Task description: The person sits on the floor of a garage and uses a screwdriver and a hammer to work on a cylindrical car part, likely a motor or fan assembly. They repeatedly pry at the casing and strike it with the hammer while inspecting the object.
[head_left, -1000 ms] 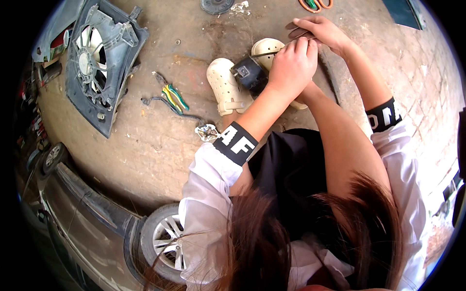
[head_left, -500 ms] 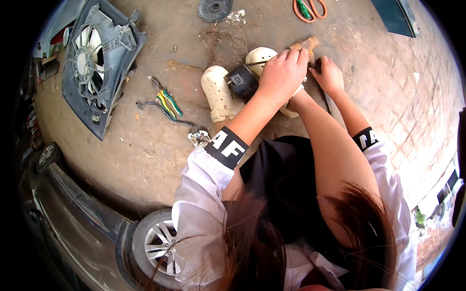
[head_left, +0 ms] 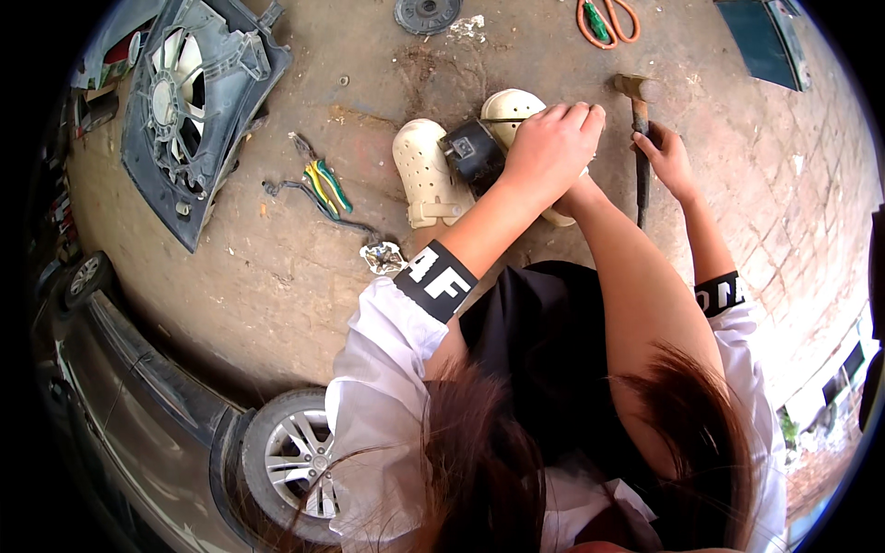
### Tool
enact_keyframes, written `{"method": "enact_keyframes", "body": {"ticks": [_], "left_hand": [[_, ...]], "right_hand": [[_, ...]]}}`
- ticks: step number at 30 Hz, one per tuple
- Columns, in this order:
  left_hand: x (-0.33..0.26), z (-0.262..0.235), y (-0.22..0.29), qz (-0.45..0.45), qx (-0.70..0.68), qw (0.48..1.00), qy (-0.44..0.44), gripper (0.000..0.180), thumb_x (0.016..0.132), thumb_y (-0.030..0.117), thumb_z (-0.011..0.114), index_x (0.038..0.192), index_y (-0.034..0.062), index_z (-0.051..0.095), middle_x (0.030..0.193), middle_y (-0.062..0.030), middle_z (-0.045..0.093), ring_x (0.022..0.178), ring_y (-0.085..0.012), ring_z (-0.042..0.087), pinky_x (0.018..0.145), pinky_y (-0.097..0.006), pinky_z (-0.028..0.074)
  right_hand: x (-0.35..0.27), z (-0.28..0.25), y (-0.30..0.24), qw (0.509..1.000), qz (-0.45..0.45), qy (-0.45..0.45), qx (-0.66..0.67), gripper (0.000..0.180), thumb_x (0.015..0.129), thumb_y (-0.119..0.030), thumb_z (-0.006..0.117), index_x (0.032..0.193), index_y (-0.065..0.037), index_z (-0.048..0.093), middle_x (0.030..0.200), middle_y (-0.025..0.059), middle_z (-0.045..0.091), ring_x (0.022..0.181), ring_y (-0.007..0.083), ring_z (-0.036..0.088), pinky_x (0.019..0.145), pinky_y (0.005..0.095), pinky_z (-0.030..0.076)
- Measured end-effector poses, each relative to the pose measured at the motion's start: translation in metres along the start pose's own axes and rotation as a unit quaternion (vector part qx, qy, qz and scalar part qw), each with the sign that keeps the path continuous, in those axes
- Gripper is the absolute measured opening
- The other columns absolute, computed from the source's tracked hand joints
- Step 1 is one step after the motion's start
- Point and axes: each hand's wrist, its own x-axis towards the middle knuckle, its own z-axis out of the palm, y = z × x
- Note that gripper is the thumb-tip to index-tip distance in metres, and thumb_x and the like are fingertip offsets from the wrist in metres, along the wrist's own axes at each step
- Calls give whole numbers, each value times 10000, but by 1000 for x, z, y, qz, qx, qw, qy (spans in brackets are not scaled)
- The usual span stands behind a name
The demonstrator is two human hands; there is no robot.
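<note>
Left hand (head_left: pixel 550 147) rests closed over a dark, boxy motor-like part (head_left: pixel 473 152) set between two cream perforated clogs (head_left: pixel 426 171). Right hand (head_left: pixel 666 157) grips the dark handle of a hammer (head_left: pixel 639 138), its rusty head beyond the fingers. Orange-handled shears (head_left: pixel 607 18) lie farther off.

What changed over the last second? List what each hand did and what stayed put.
The right hand drew back from beside the left, swung out to the right and took hold of the hammer by its handle. The left hand stayed pressed on the small dark motor between the cream clogs. The fan shroud, pliers and orange snips lie as before.
</note>
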Motion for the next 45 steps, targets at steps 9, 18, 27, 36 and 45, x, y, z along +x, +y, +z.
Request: {"method": "enact_keyframes", "body": {"ticks": [9,18,27,36,45], "left_hand": [[-2,-6,6,39,45,998,-28,369,761,116,625,1120,49,572,1024,-61,645,911,-188,660,728,-281,536],[-3,1,1,55,64,996,25,332,749,131,640,1069,49,602,959,-48,655,856,-169,669,685,-273,545],[-1,5,-12,-26,38,999,-3,369,724,76,662,1090,54,620,970,-38,638,838,-168,673,648,-275,546],[-2,8,-14,-21,26,999,33,362,753,82,664,1110,58,613,1017,-62,674,852,-180,684,666,-283,556],[-13,0,-10,-34,11,999,22,338,772,76,661,1108,58,628,1022,-90,699,883,-193,695,689,-301,567]], "right_hand": [[-24,15,21,990,63,88,93,326,984,-330,563,1059,-17,509,824,26,548,666,102,550,620,271,451],[-20,37,12,963,148,115,192,376,969,-452,545,827,-108,487,641,-18,455,530,76,401,501,239,352],[-53,15,2,961,122,65,239,501,988,-523,446,708,-109,434,519,-35,367,411,70,322,390,237,258],[-98,-24,-40,948,-103,-21,299,713,883,-785,269,735,-97,385,545,-14,338,455,69,278,442,236,221],[-77,6,-62,979,-25,-67,190,566,989,-574,376,714,-81,424,556,-20,394,459,67,346,425,239,264]]}}
